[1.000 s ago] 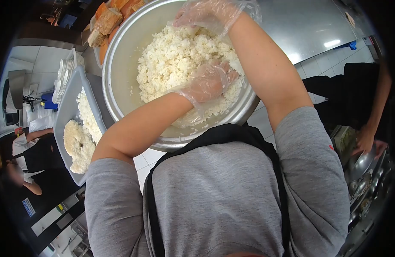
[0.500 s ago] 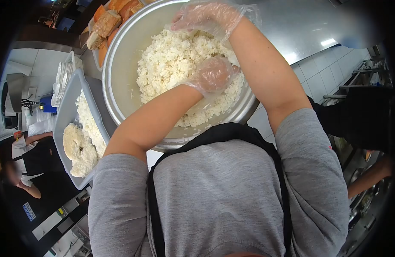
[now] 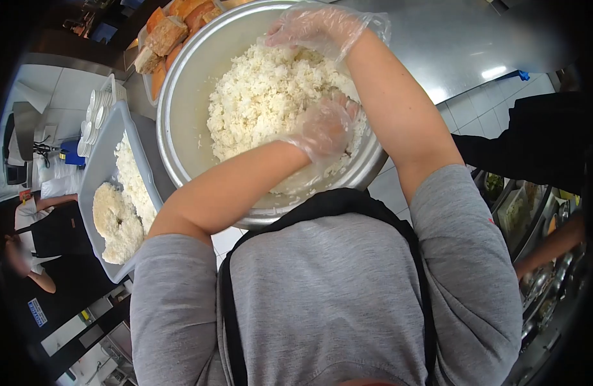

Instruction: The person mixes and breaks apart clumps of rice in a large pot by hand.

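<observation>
A big round metal pot (image 3: 174,138) holds a heap of white cooked rice (image 3: 258,96). My left hand (image 3: 325,125), in a clear plastic glove, touches the rice on the pot's right side. Its fingers reach toward the right wall and look apart, though the glove's creases blur them. Also gloved in clear plastic, my right hand (image 3: 306,27) is over the far side of the heap, palm down. Its fingers are loosely curved at the rice's far edge, and I see nothing gripped in them.
A grey tub (image 3: 154,174) with more rice stands left of the pot. Behind it are stacked white dishes (image 3: 94,119). Bread pieces (image 3: 168,35) lie in a tray at the far left. A steel counter (image 3: 431,45) extends right. Other people are at both sides.
My left hand has turned and risen a little out of the rice, showing more of its fingers. My right hand has stayed nearly in place. The view has shifted slightly.
</observation>
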`<state>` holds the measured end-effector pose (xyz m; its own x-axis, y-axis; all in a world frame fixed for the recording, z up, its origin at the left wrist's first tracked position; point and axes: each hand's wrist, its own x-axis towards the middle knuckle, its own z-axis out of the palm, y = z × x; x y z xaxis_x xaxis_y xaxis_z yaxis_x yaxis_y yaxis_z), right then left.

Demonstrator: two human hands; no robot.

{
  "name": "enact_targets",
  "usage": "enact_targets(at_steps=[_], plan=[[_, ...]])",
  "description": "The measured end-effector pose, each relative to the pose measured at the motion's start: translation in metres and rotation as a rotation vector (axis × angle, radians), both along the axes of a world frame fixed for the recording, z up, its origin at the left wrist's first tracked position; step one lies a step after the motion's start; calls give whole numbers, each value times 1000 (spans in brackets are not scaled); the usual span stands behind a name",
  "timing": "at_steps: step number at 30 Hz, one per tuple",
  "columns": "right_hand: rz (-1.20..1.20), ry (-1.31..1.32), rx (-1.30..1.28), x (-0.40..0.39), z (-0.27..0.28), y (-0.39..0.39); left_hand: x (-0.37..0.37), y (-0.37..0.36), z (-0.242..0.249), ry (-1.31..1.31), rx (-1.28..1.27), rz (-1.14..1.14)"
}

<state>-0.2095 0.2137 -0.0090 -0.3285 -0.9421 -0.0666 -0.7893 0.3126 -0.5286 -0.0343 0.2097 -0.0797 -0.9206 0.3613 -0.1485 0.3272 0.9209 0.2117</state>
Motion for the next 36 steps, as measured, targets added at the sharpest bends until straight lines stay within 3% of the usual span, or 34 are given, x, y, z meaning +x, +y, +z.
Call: enact_targets(at_steps=[2,6,8,12,14,18,21,23,24,26,29,30,32,33,35,36], plan=[[-97,-833,-202,5,-4,3,0,3,-11,150,88,9],[-199,-926,-198,20,28,15,-13,-2,-14,150,88,-10],[-64,-1071,-404,15,21,21,-20,-5,-4,57,56,-72],[-93,-893,-376,16,30,15,-21,-6,7,70,93,-35],[-34,-1033,-389,9,24,15,-21,-6,11,47,153,35],[-62,-1070,-474,13,23,24,-30,-14,9,-43,82,20],[-147,-1123,-415,11,31,35,-24,-24,3,114,173,-101],[54,-1253,-569,-1,13,30,-6,-21,39,-107,-13,-103],[58,-1253,-572,1,16,27,2,-28,52,-107,-17,-101],[-69,-1021,-405,3,25,25,12,-45,76,-362,64,-168],[66,-1195,-516,-8,3,21,-1,-41,130,-543,-2,-114],[67,-1195,-518,-8,3,19,-6,-43,128,-543,-4,-114],[10,-1042,-397,-8,7,14,-24,-51,119,-142,113,74],[9,-1043,-398,-3,12,14,-34,-48,117,-143,112,72],[-223,-701,-260,13,28,19,-56,-34,113,-166,-116,202],[-227,-700,-261,17,31,19,-60,-31,99,-165,-116,198]])
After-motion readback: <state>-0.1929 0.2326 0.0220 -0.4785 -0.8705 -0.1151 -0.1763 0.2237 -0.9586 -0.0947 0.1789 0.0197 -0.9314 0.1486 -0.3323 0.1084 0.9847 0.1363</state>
